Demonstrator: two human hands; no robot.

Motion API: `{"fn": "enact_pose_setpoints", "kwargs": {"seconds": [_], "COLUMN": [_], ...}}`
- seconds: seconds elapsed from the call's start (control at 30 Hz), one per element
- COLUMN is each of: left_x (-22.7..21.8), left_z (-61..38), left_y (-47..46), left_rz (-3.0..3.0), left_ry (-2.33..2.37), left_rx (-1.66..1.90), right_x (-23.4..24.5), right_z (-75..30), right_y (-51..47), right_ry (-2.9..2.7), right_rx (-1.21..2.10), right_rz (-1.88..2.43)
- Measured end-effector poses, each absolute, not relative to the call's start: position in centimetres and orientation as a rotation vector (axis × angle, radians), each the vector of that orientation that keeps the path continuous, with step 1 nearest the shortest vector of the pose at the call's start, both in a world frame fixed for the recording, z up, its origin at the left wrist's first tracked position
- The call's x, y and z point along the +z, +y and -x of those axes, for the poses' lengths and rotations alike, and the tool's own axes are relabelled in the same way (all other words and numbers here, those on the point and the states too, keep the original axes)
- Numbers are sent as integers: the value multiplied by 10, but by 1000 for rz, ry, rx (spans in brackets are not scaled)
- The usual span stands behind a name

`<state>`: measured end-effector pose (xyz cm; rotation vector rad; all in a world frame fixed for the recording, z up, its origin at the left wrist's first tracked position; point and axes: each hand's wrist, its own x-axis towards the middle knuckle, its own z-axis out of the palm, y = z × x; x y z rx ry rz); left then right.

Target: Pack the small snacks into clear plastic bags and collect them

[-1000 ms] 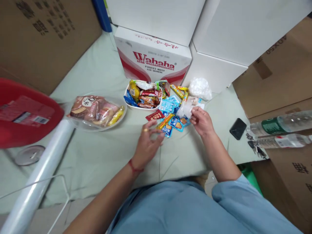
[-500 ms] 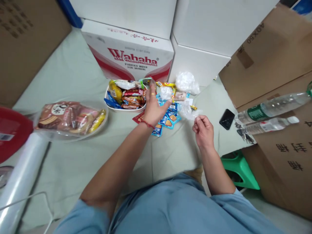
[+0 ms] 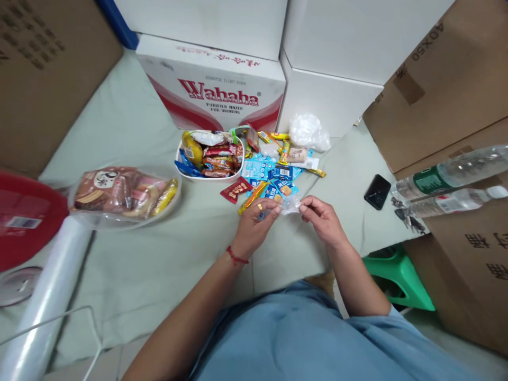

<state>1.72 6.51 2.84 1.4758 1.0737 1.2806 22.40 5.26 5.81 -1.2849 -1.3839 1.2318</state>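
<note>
In front of me a small crumpled clear plastic bag point(image 3: 291, 204) stretches between my two hands. My left hand point(image 3: 256, 225), with a ring and a red bracelet, pinches its left side. The fingertips of my right hand point(image 3: 323, 219) are closed on its right side. Just beyond lie blue snack packets point(image 3: 278, 182), a dark red packet point(image 3: 237, 189) and an orange-yellow stick packet point(image 3: 253, 197). A white bowl point(image 3: 216, 179) filled with wrapped snacks stands to the left behind them. Another crumpled plastic bag point(image 3: 309, 132) rests at the back.
To the left are a clear tray point(image 3: 174, 198) of packaged snacks, a red object point(image 3: 32, 222) and a long plastic roll point(image 3: 50, 296). A phone point(image 3: 377, 191), keys point(image 3: 410, 221) and two bottles point(image 3: 432, 180) lie right. A Wahaha box point(image 3: 216, 92) stands behind; a green stool point(image 3: 400, 278) is below.
My left hand has come back from beside the bowl to meet the right hand at the plastic bag. My right hand has shifted slightly left and nearer me with the bag.
</note>
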Motion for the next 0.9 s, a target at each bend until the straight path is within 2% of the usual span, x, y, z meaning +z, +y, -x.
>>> {"fn": "enact_pose_setpoints", "kwargs": {"seconds": [0.13, 0.37, 0.6, 0.7, 0.9], "left_x": [27, 27, 43, 45, 35], "left_z": [-14, -10, -10, -11, 2], "left_y": [58, 54, 48, 44, 47], "left_rz": [-1308, -1019, -1094, -1147, -932], "left_ry": [1233, 1287, 1466, 1581, 1482], "left_rx": [1272, 1306, 1387, 1376, 1360], "right_x": [49, 50, 49, 48, 38], "right_z": [-221, -223, -210, -195, -185], "right_y": [53, 54, 57, 53, 55], "right_ry": [-1320, -1438, -897, -839, -982], "right_rx": [1302, 1201, 1490, 1557, 1400], "right_rz": [1252, 1139, 1171, 1157, 1323]}}
